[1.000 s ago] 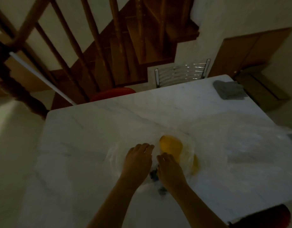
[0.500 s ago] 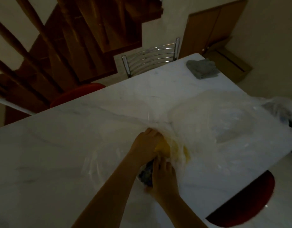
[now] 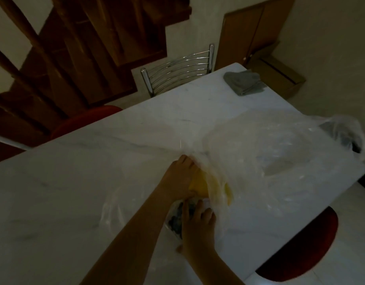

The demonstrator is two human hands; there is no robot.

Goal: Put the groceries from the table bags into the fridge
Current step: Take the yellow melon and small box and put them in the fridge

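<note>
On the white marble counter (image 3: 74, 192) lies a clear plastic bag (image 3: 270, 161), spread wide toward the counter's right edge. At the bag's near-left mouth the left hand (image 3: 178, 179) curls its fingers round a yellow fruit (image 3: 200, 185) half inside the plastic. Just near of the fruit, the right hand (image 3: 198, 227) grips a dark packet (image 3: 178, 221) wrapped in film. A folded grey cloth (image 3: 243, 83) rests at the counter's far corner, well apart from the bag.
</note>
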